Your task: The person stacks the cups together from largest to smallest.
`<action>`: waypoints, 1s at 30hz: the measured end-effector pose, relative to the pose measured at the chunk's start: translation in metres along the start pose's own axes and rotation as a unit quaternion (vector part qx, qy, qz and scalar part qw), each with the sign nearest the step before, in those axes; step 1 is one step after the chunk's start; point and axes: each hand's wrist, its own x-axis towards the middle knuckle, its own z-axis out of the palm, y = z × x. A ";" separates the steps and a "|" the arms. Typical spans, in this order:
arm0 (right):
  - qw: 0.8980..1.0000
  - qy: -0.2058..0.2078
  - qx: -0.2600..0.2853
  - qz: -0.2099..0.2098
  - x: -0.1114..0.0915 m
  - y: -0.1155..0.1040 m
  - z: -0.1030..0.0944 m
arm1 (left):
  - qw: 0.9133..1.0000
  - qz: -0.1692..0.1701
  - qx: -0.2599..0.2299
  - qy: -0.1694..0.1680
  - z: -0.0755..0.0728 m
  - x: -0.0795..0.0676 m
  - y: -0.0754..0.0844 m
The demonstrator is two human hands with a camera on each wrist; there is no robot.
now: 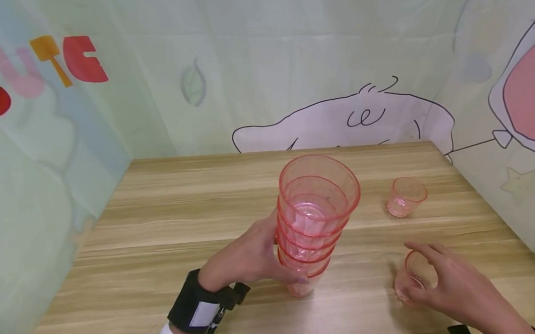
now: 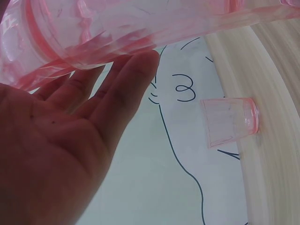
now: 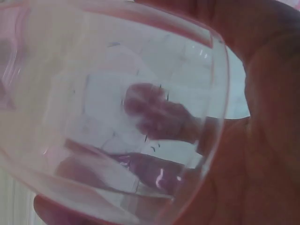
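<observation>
A tall stack of clear pink plastic cups [image 1: 312, 215] with red rims stands in the middle of the head view, tilted slightly. My left hand [image 1: 258, 252] grips it low down, thumb across the front and fingers round the far side. In the left wrist view the left hand [image 2: 70, 112] curls against the stack's wall. To the right, my right hand [image 1: 456, 283] holds a single pink cup [image 1: 413, 280] near the tabletop, thumb on the near side and fingers on the far side. Through that cup [image 3: 117, 117], the right wrist view shows blurred fingers.
Another pink cup [image 1: 406, 197] stands upright at the back right of the wooden table [image 1: 178, 223]. In the left wrist view a lone cup [image 2: 229, 122] also shows. A printed cloth backdrop [image 1: 210, 43] rises behind the table and along both sides.
</observation>
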 end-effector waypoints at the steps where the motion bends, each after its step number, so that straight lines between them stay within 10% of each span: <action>1: 1.000 0.001 -0.004 0.004 0.000 -0.001 0.000 | 1.000 0.000 0.001 0.001 0.000 0.000 0.000; 30: 0.990 0.134 0.014 -0.030 0.015 -0.031 -0.022 | 1.000 -0.017 -0.011 -0.007 0.001 0.001 0.002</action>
